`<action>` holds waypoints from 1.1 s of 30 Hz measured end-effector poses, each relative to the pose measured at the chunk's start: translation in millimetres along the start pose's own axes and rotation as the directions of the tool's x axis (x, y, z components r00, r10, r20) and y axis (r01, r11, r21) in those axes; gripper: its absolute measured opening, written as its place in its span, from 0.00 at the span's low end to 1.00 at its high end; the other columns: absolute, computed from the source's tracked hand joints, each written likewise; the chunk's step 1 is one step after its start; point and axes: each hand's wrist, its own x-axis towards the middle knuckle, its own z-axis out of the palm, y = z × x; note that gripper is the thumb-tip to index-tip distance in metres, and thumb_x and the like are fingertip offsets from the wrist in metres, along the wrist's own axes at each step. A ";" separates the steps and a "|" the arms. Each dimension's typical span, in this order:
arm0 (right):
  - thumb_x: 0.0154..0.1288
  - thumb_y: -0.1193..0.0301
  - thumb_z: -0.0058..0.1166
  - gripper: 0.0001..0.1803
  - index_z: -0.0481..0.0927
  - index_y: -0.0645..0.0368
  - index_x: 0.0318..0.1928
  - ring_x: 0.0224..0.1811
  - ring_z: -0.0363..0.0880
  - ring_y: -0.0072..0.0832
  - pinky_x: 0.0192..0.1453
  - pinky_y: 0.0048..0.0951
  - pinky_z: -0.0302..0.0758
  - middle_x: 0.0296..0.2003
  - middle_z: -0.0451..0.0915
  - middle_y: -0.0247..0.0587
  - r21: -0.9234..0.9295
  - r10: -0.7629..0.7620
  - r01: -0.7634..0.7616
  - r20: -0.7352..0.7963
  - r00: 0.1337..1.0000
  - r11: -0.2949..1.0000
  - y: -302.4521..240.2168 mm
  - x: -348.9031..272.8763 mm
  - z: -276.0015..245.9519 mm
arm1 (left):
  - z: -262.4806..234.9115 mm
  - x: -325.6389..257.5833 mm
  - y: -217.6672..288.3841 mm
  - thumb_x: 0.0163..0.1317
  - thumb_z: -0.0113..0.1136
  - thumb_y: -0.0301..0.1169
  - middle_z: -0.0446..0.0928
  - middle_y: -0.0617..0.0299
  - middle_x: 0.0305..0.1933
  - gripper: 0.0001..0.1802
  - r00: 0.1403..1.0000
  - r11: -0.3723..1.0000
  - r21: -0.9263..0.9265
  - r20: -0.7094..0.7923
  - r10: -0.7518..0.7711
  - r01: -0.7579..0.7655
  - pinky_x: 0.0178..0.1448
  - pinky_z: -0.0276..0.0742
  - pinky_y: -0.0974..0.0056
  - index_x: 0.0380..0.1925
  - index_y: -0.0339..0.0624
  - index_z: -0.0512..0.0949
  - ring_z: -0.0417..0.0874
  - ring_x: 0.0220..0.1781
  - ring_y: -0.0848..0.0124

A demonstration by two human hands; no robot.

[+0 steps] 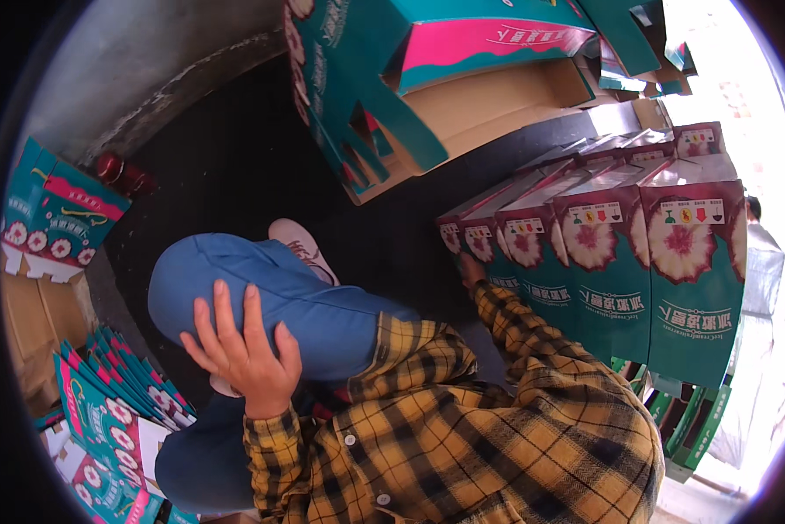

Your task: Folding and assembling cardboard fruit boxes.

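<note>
My left hand (246,351) lies on my blue-trousered knee with its fingers spread, holding nothing. On the right, my right arm reaches out to the far left end of a row of printed cartons. My right hand (471,270) is against the lower part of the endmost carton (450,237); its fingers are mostly hidden, so I cannot tell whether they grip it. The cartons are green with a purple and white fruit-like picture, and several stand pressed side by side. The nearest carton (691,288) is the largest in view.
A large open green and pink box (497,39) stands ahead, its brown inside showing. Flattened printed cardboard pieces (117,428) are stacked at lower left, near another green and pink carton (65,214). A red object (123,173) lies by the grey wall (165,61). Green crates (694,424) sit under the row.
</note>
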 end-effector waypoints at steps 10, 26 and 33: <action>0.57 0.22 0.49 0.57 0.70 0.54 0.71 0.65 0.69 0.42 0.71 0.52 0.61 0.68 0.70 0.47 0.327 0.057 -0.026 -0.086 0.995 0.945 47.2 -46.3 3.3 | 3.2 9.0 5.9 0.74 0.44 0.44 0.73 0.47 0.71 0.26 0.998 0.997 0.048 0.001 0.064 -0.064 0.82 0.38 0.38 0.59 0.41 0.82 0.63 0.77 0.44; 0.51 0.18 0.49 0.56 0.85 0.70 0.29 0.39 0.78 0.41 0.52 0.48 0.71 0.31 0.83 0.50 0.044 -0.154 0.202 -0.496 0.854 0.978 57.0 89.6 -55.6 | 12.7 -29.7 -1.3 0.73 0.44 0.40 0.70 0.48 0.74 0.25 0.988 0.980 0.124 0.027 0.155 -0.157 0.82 0.39 0.38 0.62 0.41 0.79 0.61 0.78 0.44; 0.51 0.14 0.40 0.64 0.86 0.72 0.46 0.46 0.79 0.44 0.56 0.47 0.72 0.44 0.85 0.53 -0.006 -0.062 0.069 -0.510 0.858 0.998 26.3 216.0 -192.3 | 34.6 -73.9 -29.0 0.74 0.43 0.40 0.67 0.49 0.76 0.26 0.988 0.980 0.120 0.020 0.155 -0.156 0.81 0.39 0.39 0.65 0.43 0.75 0.59 0.80 0.46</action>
